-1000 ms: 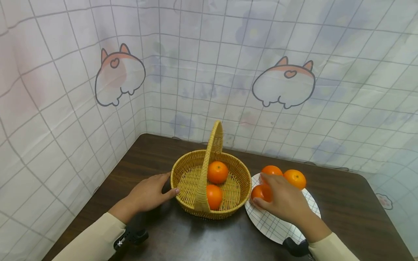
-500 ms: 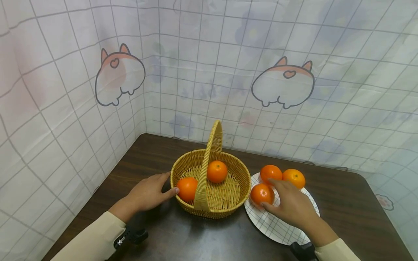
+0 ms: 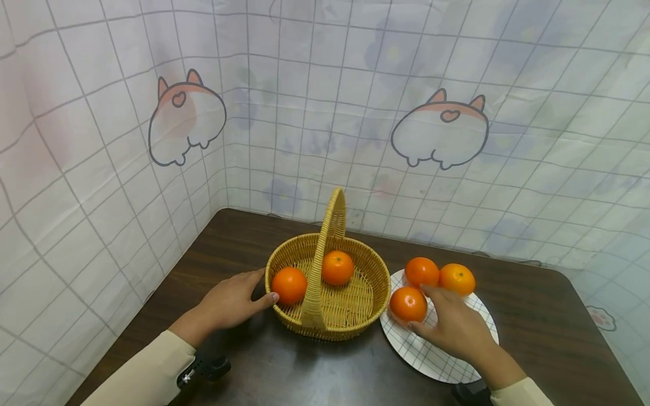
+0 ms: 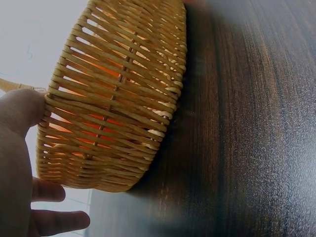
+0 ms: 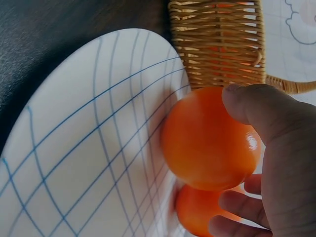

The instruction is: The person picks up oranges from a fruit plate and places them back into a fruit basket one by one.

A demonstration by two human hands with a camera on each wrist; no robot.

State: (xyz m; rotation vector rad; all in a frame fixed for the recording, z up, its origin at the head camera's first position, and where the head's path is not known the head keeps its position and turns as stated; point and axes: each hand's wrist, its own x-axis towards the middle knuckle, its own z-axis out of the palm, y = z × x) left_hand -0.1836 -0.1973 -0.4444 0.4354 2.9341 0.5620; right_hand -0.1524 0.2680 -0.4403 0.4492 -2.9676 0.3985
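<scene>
A yellow woven basket (image 3: 350,326) with a tall arched handle stands on the table, holding one orange (image 3: 290,286) left of the handle and another orange (image 3: 337,268) right of it. My left hand (image 3: 231,299) rests against its left side, thumb touching the rim and the other fingers fairly straight. My right hand (image 3: 457,324) is around the right side of the nearest orange (image 3: 408,304) on a white checked plate (image 3: 437,361). In the right wrist view, its thumb overlaps that orange (image 5: 207,143) and the fingers are spread loosely; whether they touch it I cannot tell.
Two more oranges, a redder one (image 3: 422,272) and a lighter one (image 3: 457,279), sit at the plate's far edge. The dark wooden table (image 3: 325,372) meets a white gridded curtain (image 3: 315,113) at the back and left. The basket is close beside the plate.
Inside the basket, the nearer orange has rolled from right of the handle to the left side. My right hand has drawn slightly right, uncovering more of the nearest orange. My left hand stays put.
</scene>
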